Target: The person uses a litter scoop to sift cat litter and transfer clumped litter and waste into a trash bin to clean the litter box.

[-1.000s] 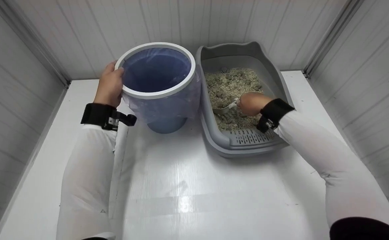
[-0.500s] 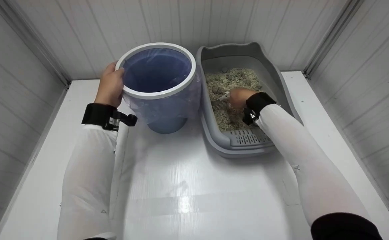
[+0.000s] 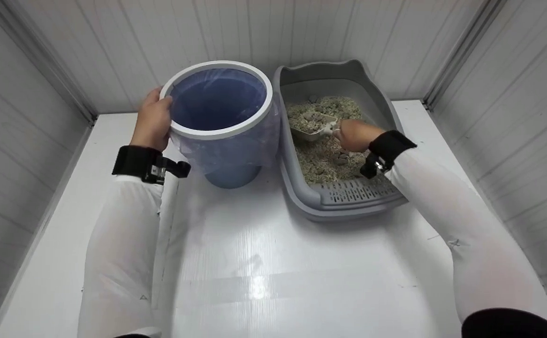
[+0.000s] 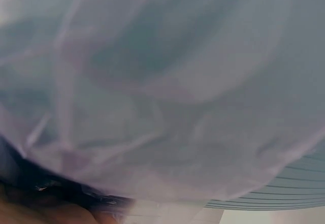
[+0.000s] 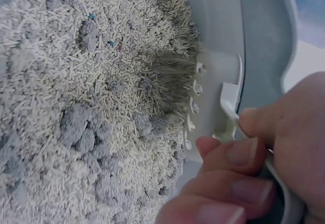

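From above, my left hand [image 3: 153, 123] grips the bin [image 3: 222, 119] rim beside the litter tray [image 3: 344, 204]; my right hand [image 3: 355, 135] holds the scoop [image 3: 314, 130] over the litter, inside the walls. My left wrist view shows only bag film. My right wrist view: fingers [image 5: 238, 158] pinch the scoop handle near the tray wall.

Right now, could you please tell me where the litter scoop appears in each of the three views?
Head: the litter scoop is held by the right hand above the litter, at the left side of the grey litter box.
Left wrist: not in it; only the bin's plastic liner shows.
Right wrist: right of centre, loaded with litter.
Shared landmark: the clumped litter, in the head and right wrist views.
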